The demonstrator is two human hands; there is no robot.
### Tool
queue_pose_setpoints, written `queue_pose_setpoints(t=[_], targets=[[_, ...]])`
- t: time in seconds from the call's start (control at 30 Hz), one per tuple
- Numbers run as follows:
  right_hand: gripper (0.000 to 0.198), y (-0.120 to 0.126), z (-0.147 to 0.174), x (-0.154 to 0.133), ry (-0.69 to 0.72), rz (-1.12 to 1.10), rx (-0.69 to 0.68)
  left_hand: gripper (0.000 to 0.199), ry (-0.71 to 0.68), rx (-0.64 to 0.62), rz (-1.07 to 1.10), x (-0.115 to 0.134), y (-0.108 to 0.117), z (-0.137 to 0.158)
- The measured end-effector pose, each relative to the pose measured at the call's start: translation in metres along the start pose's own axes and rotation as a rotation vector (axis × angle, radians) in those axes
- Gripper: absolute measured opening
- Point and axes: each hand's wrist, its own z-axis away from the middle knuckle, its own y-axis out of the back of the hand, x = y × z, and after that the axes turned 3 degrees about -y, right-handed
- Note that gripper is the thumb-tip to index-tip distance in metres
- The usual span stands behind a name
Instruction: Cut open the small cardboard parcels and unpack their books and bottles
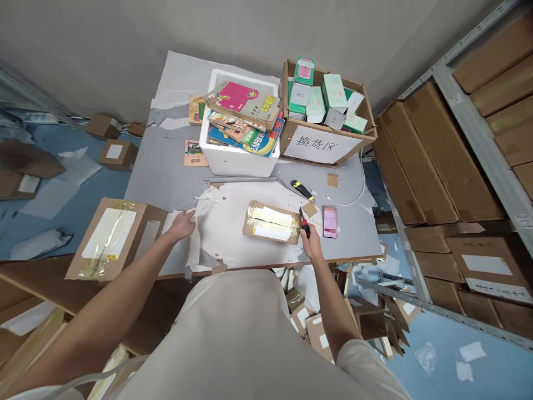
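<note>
A small brown cardboard box (271, 221) with yellowish tape and a slit running along its top lies on torn white paper (225, 214) at the middle of the table. At its right end my right hand (312, 246) is closed around a red-and-black utility knife (305, 225), whose blade points away from me. My left hand (183, 225) holds nothing; its fingers stretch out over the paper's left edge. Beside that forearm stands a larger taped box (112, 239) with a white label. A pink-screened phone (330, 221) lies right of the knife.
A white foam box (239, 164) full of books stands at the back, beside a carton (287, 141) of green-and-white boxes. A black-and-yellow cutter (302, 190) and a white cable (353, 200) lie at right. Shelves (452, 105) of cartons flank the table; boxes crowd the floor.
</note>
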Motion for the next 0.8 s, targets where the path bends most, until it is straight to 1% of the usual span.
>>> queue_pose_setpoints(t=[0.07, 0.1, 0.17, 0.23, 0.27, 0.37, 0.4, 0.43, 0.47, 0.5, 0.57, 0.63, 0.67, 0.73, 0.8], targets=[[0.051, 0.002, 0.003, -0.001, 0.022, 0.041, -0.019, 0.085, 0.033, -0.020, -0.133, 0.010, 0.004, 0.005], [0.051, 0.003, 0.004, -0.002, 0.033, 0.060, -0.025, 0.097, 0.021, -0.006, -0.210, 0.019, 0.006, 0.009], [0.051, 0.006, 0.007, -0.004, 0.050, 0.087, -0.035, 0.115, -0.075, 0.045, -0.349, 0.041, 0.006, 0.022], [0.050, 0.010, 0.009, -0.007, 0.049, 0.115, -0.043, 0.123, -0.230, 0.068, -0.405, 0.068, 0.002, 0.033], [0.050, 0.012, 0.009, -0.009, 0.036, 0.135, -0.048, 0.126, -0.328, 0.051, -0.408, 0.081, -0.002, 0.037], [0.048, 0.015, 0.009, -0.022, -0.047, 0.244, -0.075, 0.131, -0.705, -0.049, -0.358, 0.114, -0.021, 0.036], [0.047, 0.013, 0.011, -0.030, -0.080, 0.298, -0.082, 0.130, -0.808, -0.073, -0.322, 0.122, -0.028, 0.033], [0.046, 0.009, 0.013, -0.038, -0.107, 0.358, -0.088, 0.128, -0.877, -0.085, -0.275, 0.128, -0.035, 0.030], [0.045, 0.002, 0.016, -0.047, -0.122, 0.418, -0.094, 0.125, -0.908, -0.081, -0.218, 0.132, -0.042, 0.026], [0.043, -0.006, 0.020, -0.057, -0.113, 0.465, -0.104, 0.122, -0.912, -0.066, -0.154, 0.136, -0.048, 0.023], [0.040, -0.023, 0.029, -0.073, -0.015, 0.464, -0.158, 0.118, -0.881, -0.031, -0.028, 0.140, -0.056, 0.020], [0.042, -0.034, 0.035, -0.079, 0.092, 0.311, -0.203, 0.117, -0.844, -0.010, 0.053, 0.141, -0.061, 0.020], [0.044, -0.036, 0.035, -0.078, 0.104, 0.205, -0.190, 0.117, -0.838, -0.007, 0.068, 0.141, -0.062, 0.020], [0.046, -0.029, 0.030, -0.065, 0.028, 0.021, -0.068, 0.117, -0.852, -0.009, 0.054, 0.138, -0.061, 0.021], [0.043, -0.015, 0.017, -0.046, -0.068, -0.080, 0.076, 0.116, -0.871, -0.006, 0.025, 0.132, -0.057, 0.022]])
